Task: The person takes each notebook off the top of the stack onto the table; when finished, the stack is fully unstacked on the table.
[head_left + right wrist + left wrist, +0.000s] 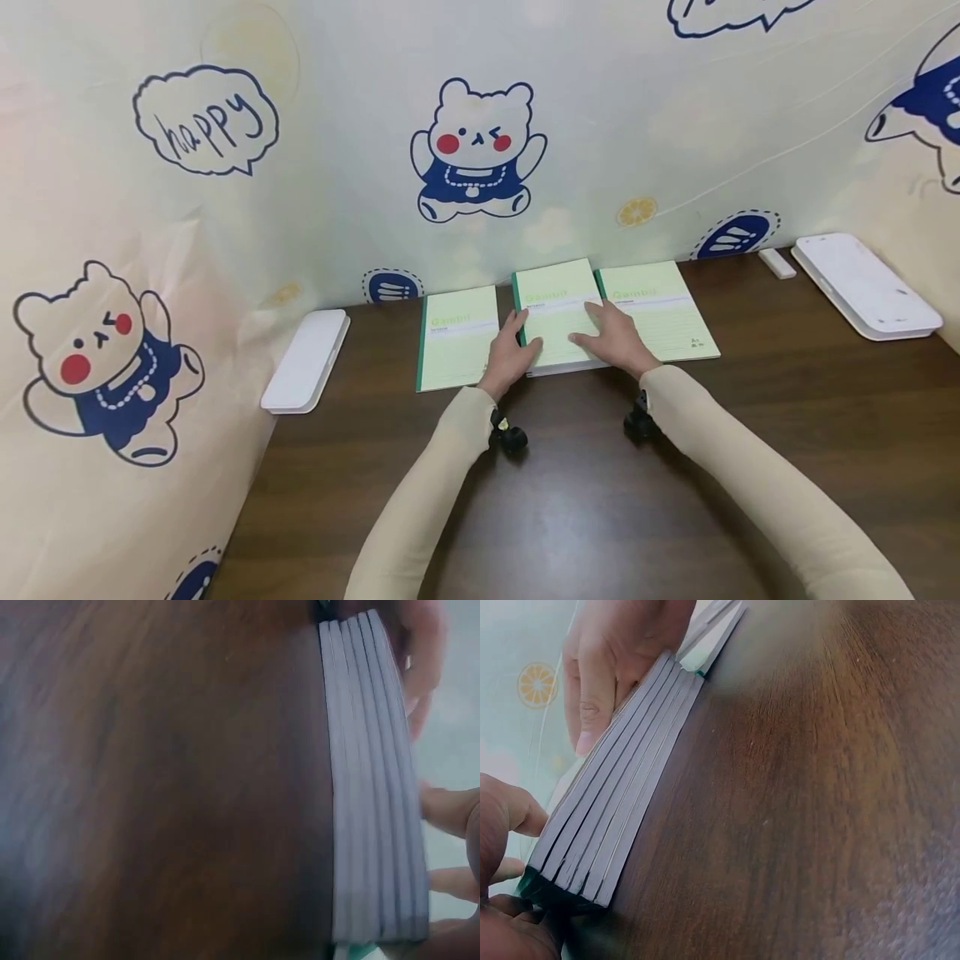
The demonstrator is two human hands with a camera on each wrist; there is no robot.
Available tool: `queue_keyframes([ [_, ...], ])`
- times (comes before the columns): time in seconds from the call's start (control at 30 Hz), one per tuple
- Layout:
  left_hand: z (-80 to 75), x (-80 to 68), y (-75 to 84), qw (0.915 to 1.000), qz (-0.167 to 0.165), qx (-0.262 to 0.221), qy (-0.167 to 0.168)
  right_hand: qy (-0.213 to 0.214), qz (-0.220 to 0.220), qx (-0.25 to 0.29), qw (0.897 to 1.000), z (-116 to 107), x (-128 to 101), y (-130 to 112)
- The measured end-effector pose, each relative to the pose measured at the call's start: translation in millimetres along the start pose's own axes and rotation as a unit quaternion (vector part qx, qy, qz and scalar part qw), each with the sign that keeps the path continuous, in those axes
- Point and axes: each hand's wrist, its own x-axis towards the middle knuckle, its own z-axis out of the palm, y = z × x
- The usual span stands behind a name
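Note:
A stack of several pale green notebooks [557,327] with dark green spines lies on the table in the middle of the head view. My left hand [510,357] grips its left, spine side, thumb over the top cover. On the opposite side my right hand [619,340] holds the stack, its thumb also on the cover. The page edges [607,795] face the left wrist camera in tight layers. To the left lies another pale green notebook [456,346], partly under my left hand. A further notebook [663,321] lies to the right, beside my right hand.
On the brown wooden table [570,500], a white flat case [306,360] lies at the left. A larger white case [866,287] and a small white block [777,263] lie at the back right. A printed cloth [330,183] hangs behind the table.

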Motion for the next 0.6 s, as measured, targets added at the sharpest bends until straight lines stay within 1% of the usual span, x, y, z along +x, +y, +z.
queue_keyframes([
  [0.1, 1.8, -0.2, -1.0, 1.0, 0.002, -0.001, 0.004, 0.0, 0.005, 0.006, 1.0, 1.4, -2.2, 3.4],
  [0.3, 3.0, -1.3, -2.6, 0.9999, -0.007, 0.007, -0.005, -0.003, 0.01, 0.006, 1.0, 2.8, -5.0, 6.2],
  [0.47, 3.1, -0.2, -1.5, 1.0, 0.001, -0.002, 0.005, 0.005, 0.008, 0.017, 1.0, 2.9, -3.0, 7.1],
  [0.6, 2.4, 0.5, 0.3, 0.9999, 0.005, 0.001, 0.009, 0.007, 0.002, 0.022, 1.0, 2.0, -2.0, 6.1],
])
